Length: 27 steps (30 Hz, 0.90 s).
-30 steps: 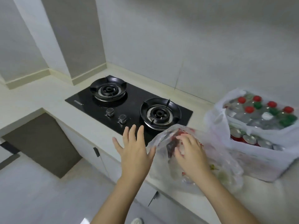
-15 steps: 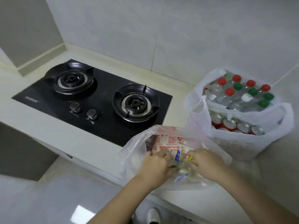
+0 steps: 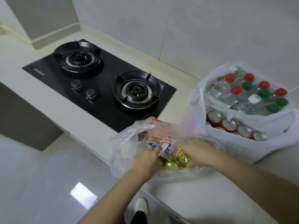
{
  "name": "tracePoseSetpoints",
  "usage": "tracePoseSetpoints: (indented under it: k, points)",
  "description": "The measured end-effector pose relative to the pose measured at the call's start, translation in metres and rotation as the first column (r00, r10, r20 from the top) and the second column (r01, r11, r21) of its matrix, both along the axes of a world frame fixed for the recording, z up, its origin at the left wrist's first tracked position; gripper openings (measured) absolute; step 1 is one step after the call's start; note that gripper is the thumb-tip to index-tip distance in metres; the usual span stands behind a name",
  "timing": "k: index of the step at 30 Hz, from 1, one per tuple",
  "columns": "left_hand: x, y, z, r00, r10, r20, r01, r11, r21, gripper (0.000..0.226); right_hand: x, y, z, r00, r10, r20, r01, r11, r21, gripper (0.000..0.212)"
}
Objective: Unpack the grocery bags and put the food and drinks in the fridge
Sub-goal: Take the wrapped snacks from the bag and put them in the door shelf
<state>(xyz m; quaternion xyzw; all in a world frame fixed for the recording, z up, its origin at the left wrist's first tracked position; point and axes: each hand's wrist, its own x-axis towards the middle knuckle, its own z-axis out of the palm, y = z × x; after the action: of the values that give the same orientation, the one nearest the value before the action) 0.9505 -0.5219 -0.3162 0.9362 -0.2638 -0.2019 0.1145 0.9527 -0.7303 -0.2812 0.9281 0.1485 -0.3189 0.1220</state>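
A clear plastic grocery bag (image 3: 124, 147) with red print lies open on the counter's front edge. Inside it are gold-wrapped snack packets (image 3: 173, 160) with blue and white labels. My left hand (image 3: 144, 159) reaches into the bag and grips the packets from the left. My right hand (image 3: 195, 151) holds the same packets from the right, fingers curled round them. To the right stands a white bag (image 3: 239, 143) packed with water bottles (image 3: 252, 92) with red and green caps, and red drink cans (image 3: 234, 126) in front of them.
A black two-burner gas hob (image 3: 100, 88) is set into the pale counter (image 3: 48, 101) left of the bags. A tiled wall (image 3: 178, 29) rises behind. The floor (image 3: 40, 175) lies below the counter edge, with my shoe (image 3: 140, 206) on it.
My left hand has gone from open beside the bag to inside it. Both hands now hold the gold packets, which show more plainly. The view has swung right and down.
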Motion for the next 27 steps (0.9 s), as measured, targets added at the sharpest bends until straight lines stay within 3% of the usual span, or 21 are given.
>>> tracePoseSetpoints:
  k: [7,11,17,23,27]
  points:
    - [0.007,-0.018,-0.012,0.996,0.085,-0.026,-0.084,0.996,0.022,0.036,0.011,-0.004,-0.013,0.992,0.124,-0.037,-0.126,0.99,-0.057,0.071]
    - [0.005,-0.023,-0.011,0.991,0.108,0.077,-0.111,0.993,0.034,0.023,0.011,-0.003,-0.022,0.984,0.163,-0.067,-0.17,0.979,-0.114,0.067]
    - [0.002,-0.019,-0.005,0.96,0.219,0.176,-0.208,0.975,-0.076,0.022,0.016,-0.001,-0.022,0.979,0.177,-0.105,-0.188,0.977,-0.104,0.064]
    - [0.004,-0.026,-0.014,0.977,0.209,-0.049,-0.21,0.977,-0.023,0.037,0.011,-0.001,-0.021,0.968,0.218,-0.124,-0.234,0.963,-0.134,0.053]
    - [0.007,-0.032,-0.023,0.976,0.217,0.002,-0.216,0.972,0.097,0.036,0.009,-0.001,-0.02,0.966,0.222,-0.131,-0.24,0.96,-0.145,0.058]
